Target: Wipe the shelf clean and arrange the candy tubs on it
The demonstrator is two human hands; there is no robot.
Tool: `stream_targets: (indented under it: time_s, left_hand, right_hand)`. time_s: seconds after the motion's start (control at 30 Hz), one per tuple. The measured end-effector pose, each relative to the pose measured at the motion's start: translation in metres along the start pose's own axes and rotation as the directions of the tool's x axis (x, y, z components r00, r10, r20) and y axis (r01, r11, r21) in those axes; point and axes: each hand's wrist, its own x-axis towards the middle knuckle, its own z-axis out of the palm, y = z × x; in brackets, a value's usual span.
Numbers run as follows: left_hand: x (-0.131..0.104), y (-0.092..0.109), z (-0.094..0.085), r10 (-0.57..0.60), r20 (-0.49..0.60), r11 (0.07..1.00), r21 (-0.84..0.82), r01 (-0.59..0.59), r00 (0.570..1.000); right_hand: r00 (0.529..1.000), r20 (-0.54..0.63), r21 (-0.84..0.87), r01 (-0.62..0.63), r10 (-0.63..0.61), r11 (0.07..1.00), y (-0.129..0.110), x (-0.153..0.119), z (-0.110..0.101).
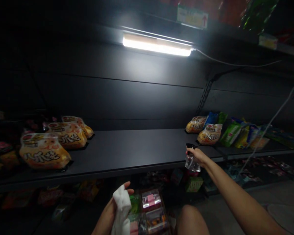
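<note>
My right hand (198, 155) grips a clear spray bottle (192, 164) by its black spray head, just in front of the shelf's edge at the right. A white cloth (122, 202) hangs from my left hand (112, 207), low in the middle of the view, below the shelf board. The dark grey shelf board (137, 147) has a bare stretch between snack bags. Yellow snack bags (44, 151) stand in a row on its left part. Two more of the same kind, one a front snack bag (210, 134), stand beyond my right hand.
A lit tube lamp (156, 45) hangs under the upper shelf, with a white cable (235, 65) running right. Green and yellow packets (231, 133) stand farther right. Packaged goods (152, 209) lie below, near my knee (192, 220). Lower shelves hold more packets.
</note>
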Motion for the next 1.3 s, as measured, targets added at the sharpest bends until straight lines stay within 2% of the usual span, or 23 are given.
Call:
stream_targets:
  time_s: [0.1,0.2,0.33,0.43,0.53,0.67,0.73,0.8,0.93,1.1,1.2,1.3]
  left_hand:
    - [0.003,0.000,0.003,0.077,0.027,0.992,0.100,-0.079,0.997]
    - [0.010,0.007,0.006,0.144,0.030,0.969,0.200,-0.147,0.989]
    - [0.029,0.025,0.014,0.289,0.060,0.873,0.392,-0.289,0.955]
    - [0.050,0.038,0.025,0.415,0.101,0.742,0.537,-0.401,0.904]
    - [0.078,0.048,0.038,0.516,0.196,0.519,0.703,-0.486,0.834]
    - [0.125,0.058,0.048,0.555,0.417,0.016,0.860,-0.511,0.720]
    - [0.148,0.060,0.049,0.515,0.498,-0.175,0.858,-0.484,0.698]
    - [0.167,0.060,0.048,0.488,0.504,-0.278,0.864,-0.420,0.713]
    - [0.184,0.057,0.042,0.507,0.419,-0.365,0.896,-0.253,0.753]
    - [0.186,0.053,0.036,0.554,0.392,-0.366,0.907,-0.207,0.735]
    - [0.188,0.052,0.035,0.571,0.385,-0.360,0.911,-0.200,0.725]
    - [0.187,0.049,0.036,0.588,0.396,-0.348,0.911,-0.221,0.705]
  right_hand:
    - [0.994,0.084,0.052,0.065,-0.069,0.997,0.009,-0.020,0.017]
    - [0.955,0.243,0.057,0.162,-0.171,0.985,0.020,-0.042,0.026]
    - [0.906,0.341,-0.107,0.302,-0.250,0.947,0.045,-0.059,0.018]
    - [0.914,0.318,-0.183,0.320,-0.252,0.930,0.078,-0.055,0.004]
    - [0.948,0.228,-0.188,0.265,-0.220,0.946,0.122,-0.042,-0.012]
    - [0.982,0.138,-0.220,0.158,-0.130,0.962,0.181,-0.023,-0.026]
    - [0.996,0.044,-0.212,0.084,-0.077,0.974,0.206,-0.013,-0.028]
    - [0.996,-0.073,-0.202,0.028,-0.043,0.979,0.228,-0.001,-0.027]
    - [0.986,-0.168,-0.214,-0.047,0.011,0.976,0.267,0.031,-0.022]
    - [0.983,-0.171,-0.228,-0.107,0.069,0.968,0.305,0.066,-0.020]
    - [0.984,-0.151,-0.231,-0.128,0.095,0.965,0.315,0.075,-0.018]
    - [0.991,-0.092,-0.211,-0.115,0.097,0.971,0.312,0.076,-0.015]
